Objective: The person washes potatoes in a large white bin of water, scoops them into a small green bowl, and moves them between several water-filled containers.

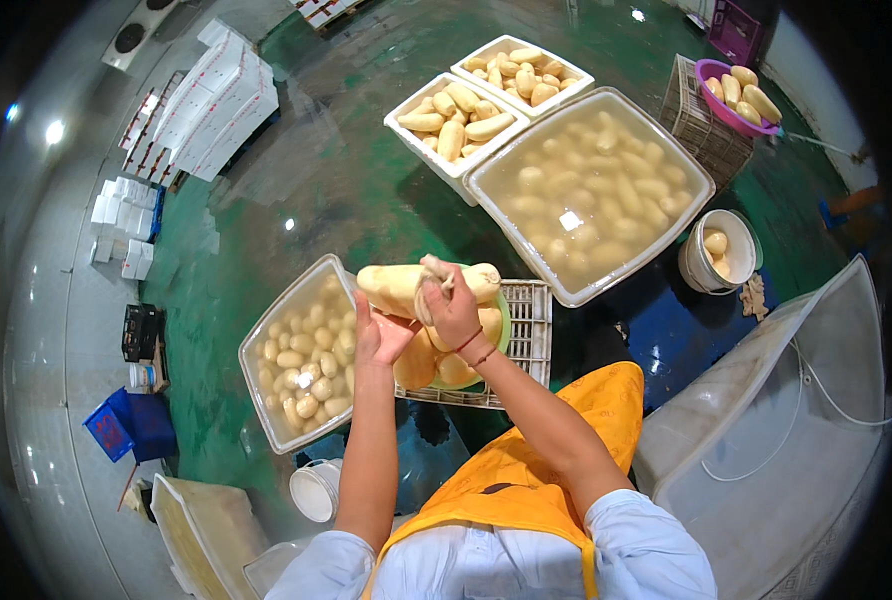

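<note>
A long, pale yellow lotus root [388,289] is held level in front of me. My left hand [387,334] supports it from below, palm up and thumb raised by its left end. My right hand [453,311] grips a beige cloth [423,296] wrapped over the middle of the root. Under my hands, a light green basin [504,322] holds several larger lotus root pieces [416,358] and rests on a crate [530,330] with slatted sides. Left of it stands a white tub [255,390] of short, rounded root pieces [307,360] in water.
A large tub [506,232] holds roots under cloudy water, beside two foam boxes [431,154] of roots. To the right are a white bucket [697,262] and a pink basin [705,71] on a crate. A big grey tub [761,420] stands near my right side, a white pail [315,491] at left.
</note>
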Motion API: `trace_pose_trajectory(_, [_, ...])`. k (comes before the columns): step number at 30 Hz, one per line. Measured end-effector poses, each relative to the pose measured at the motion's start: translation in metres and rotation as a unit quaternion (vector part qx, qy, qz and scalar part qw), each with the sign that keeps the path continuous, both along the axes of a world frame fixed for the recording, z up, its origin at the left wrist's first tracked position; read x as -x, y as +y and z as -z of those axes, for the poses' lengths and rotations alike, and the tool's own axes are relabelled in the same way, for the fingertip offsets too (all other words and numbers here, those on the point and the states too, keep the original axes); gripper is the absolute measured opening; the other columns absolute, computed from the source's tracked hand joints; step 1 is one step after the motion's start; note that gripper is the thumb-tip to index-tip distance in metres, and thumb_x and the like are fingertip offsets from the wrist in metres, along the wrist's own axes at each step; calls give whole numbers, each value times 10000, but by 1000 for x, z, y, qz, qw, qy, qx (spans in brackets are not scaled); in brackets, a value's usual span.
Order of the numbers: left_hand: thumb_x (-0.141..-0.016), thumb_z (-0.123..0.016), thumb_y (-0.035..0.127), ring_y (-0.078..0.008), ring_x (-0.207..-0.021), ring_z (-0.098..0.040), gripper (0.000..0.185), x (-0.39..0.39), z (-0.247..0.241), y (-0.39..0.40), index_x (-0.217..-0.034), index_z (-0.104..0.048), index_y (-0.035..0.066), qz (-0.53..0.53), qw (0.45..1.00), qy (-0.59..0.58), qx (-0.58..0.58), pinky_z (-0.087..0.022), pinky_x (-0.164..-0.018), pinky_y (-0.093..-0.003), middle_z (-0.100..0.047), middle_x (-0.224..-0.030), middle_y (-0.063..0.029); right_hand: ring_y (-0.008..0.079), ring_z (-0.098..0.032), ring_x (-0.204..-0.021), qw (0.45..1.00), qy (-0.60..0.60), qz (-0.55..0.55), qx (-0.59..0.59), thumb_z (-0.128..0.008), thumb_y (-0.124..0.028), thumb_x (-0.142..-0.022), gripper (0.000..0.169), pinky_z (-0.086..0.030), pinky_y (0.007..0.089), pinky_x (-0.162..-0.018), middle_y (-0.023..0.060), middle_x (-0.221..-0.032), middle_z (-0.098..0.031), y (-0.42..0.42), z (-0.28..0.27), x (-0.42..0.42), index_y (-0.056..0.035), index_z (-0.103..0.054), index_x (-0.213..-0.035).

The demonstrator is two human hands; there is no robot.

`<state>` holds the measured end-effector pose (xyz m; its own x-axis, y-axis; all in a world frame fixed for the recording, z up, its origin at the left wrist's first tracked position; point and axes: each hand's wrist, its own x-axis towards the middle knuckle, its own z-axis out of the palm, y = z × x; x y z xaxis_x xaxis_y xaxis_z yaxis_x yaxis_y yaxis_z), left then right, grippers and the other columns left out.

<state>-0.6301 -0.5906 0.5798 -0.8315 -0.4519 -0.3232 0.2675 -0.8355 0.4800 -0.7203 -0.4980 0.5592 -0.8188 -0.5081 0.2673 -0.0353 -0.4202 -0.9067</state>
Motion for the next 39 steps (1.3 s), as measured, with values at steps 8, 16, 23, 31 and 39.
trace_pose_trajectory(8, [-698,-602,389,-232,-889,-531,425,18,15,7,-992,-493,102,-161,972,-165,41,-417,-825,-391,-558,-947,-70,166,-510,-872,997,-46,57,28,-424,-112,-817,223,-408,271,-771,123,-957,-547,-10,6,-25,12,-421,-1003])
trace_pose_trajectory(16, [-682,-582,413,-269,-955,-496,554,17,19,13,-1070,-411,57,-182,974,-121,53,-395,-849,-413,-491,-1049,-115,177,-560,-730,885,-461,-57,42,-401,-73,-810,95,-472,272,-638,100,-755,-564,-27,23,14,-1,-462,-820])
trace_pose_trajectory(23, [-694,-578,445,-231,-986,-482,550,12,51,-12,-1083,-426,87,-179,969,-61,161,-369,-881,-400,-508,-1038,-63,140,-513,-719,863,-496,-68,68,-484,-224,-832,182,-455,251,-629,30,-828,-497,-28,27,-12,-51,-468,-889])
trace_pose_trajectory(31, [-688,-580,482,-279,-1063,-421,648,12,-18,8,-1164,-385,87,13,999,-43,12,-318,-919,-452,-454,-1146,-88,161,-476,-914,998,-27,34,46,-458,-179,-828,277,-379,263,-810,94,-1019,-485,-1,7,-6,-8,-411,-1041])
trace_pose_trajectory(39, [-691,-589,385,-270,-974,-491,533,19,34,-20,-1098,-435,76,-109,985,-131,-6,-385,-863,-430,-502,-1076,-93,216,-491,-943,996,-40,82,0,-428,-186,-823,276,-388,306,-814,140,-1046,-515,-19,8,-12,2,-441,-1026])
